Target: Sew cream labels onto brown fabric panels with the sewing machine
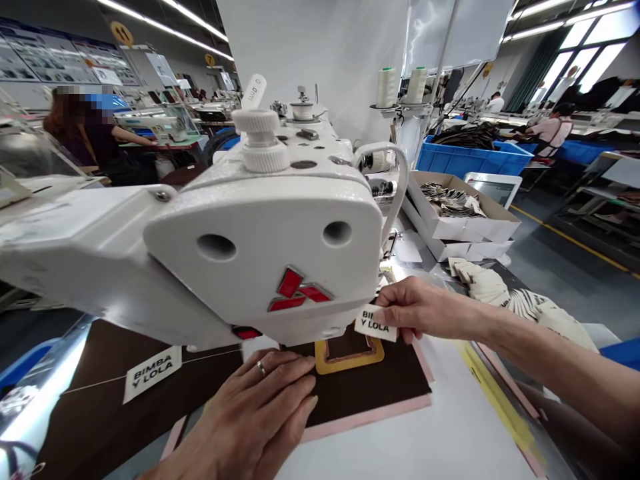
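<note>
Between the thumb and fingers of my right hand [415, 310] is a white label [373, 327] printed "BIMBA Y LOLA", close to the sewing machine head [270, 260]. My left hand [265, 407], a ring on one finger, lies flat with its fingers stretched over dark brown fabric [360, 393] that has a pink edge. Just right of its fingertips is a yellow rectangular frame [350, 365] on the fabric, its far part hidden by the machine. Another label [153, 375] lies on brown fabric at the left, with a thread running across.
Fanned-out labels [530, 307] lie on the table at the right. Behind them stands a white cardboard box [465, 207] full of labels. A blue crate [475, 157] and two thread cones [400, 87] are farther back. Other people sit at machines in the background.
</note>
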### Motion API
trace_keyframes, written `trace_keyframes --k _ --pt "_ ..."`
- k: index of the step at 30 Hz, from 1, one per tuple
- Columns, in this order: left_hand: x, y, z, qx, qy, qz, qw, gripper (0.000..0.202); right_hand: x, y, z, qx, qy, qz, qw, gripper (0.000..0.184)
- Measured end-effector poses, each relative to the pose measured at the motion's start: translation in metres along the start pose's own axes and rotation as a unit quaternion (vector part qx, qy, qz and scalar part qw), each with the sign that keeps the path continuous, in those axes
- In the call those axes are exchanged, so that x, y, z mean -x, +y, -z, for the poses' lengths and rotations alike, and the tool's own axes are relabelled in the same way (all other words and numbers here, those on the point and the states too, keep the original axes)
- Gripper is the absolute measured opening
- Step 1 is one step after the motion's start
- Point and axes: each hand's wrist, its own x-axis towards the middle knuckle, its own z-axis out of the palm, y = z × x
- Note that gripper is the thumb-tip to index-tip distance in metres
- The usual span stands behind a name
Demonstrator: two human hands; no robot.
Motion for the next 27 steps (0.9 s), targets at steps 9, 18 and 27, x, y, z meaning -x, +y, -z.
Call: trace_keyframes --k 9,18,27 --pt "-0.007 0.000 -0.003 -0.141 -0.050 -0.045 0.988 0.034 -0.037 -0.021 -0.023 0.132 -0.082 -0.025 0.987 0.019" --pt "-0.005 0.001 -0.005 -0.152 -0.062 -0.055 0.985 0.036 -0.034 -0.035 -0.038 0.264 0.004 0.039 0.964 0.007" --pt "-0.008 -0.001 -0.006 -0.157 -0.081 -0.053 0.983 0.039 -0.040 -0.031 -0.046 0.343 0.024 0.098 0.934 0.008"
